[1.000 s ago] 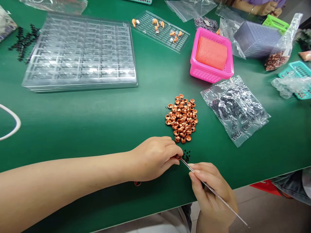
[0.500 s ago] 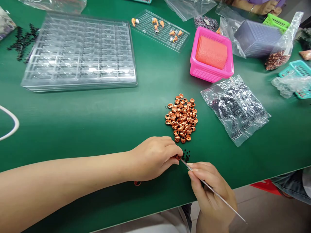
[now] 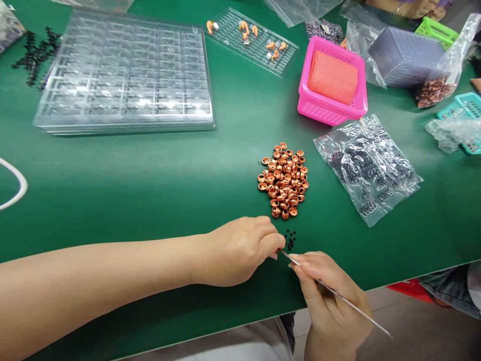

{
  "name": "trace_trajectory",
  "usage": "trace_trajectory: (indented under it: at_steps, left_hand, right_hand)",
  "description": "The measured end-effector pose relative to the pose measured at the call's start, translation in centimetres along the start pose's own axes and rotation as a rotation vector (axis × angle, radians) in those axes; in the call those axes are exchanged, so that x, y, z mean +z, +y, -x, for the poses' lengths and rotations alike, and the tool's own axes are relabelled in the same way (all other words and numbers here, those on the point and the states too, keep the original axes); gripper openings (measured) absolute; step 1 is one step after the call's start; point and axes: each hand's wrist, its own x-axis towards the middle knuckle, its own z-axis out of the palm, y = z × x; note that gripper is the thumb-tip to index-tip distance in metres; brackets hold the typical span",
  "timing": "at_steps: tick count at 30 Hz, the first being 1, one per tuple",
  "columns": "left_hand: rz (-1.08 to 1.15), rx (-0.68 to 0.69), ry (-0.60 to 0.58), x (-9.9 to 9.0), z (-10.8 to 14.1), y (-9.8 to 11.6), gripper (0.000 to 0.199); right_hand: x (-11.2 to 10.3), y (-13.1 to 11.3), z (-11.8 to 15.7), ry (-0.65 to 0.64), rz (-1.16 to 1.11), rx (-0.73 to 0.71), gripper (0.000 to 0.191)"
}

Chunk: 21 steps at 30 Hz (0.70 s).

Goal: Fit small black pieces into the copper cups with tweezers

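My left hand is closed in a pinch, palm down, near the table's front edge. A small copper-coloured cup-shaped piece is in its fingertips, almost wholly hidden now. My right hand grips a thin metal pick like a pen. The pick's far end meets the left fingertips, and its other end sticks out to the lower right. Just beyond the fingers lie several tiny black bits. Past those sits a heap of hollow, shiny copper-coloured pieces.
A clear compartment tray stands back left, beside a smaller clear tray with orange pieces. To the right are a pink basket holding a red-orange foam roll and a plastic bag of black parts. A co-worker's hand shows at the far right.
The left hand has turned over slightly, hiding the copper piece that showed at its fingertips. A reddish ring-like thing under the left wrist is now covered. The pick stays at the left fingertips.
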Motion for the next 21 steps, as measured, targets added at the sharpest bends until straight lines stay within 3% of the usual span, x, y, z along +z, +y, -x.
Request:
trace_trajectory:
  at_steps: [15,21]
  left_hand:
    - [0.125,-0.100,0.004,-0.3,-0.4,0.2,0.012]
    - [0.173,-0.133,-0.033,-1.1,-0.6,0.2,0.009]
  right_hand:
    - [-0.2,0.6,-0.2,-0.053,-0.059,-0.037,0.035]
    - [-0.2,0.5,-0.2,0.077,-0.130,0.001,0.030]
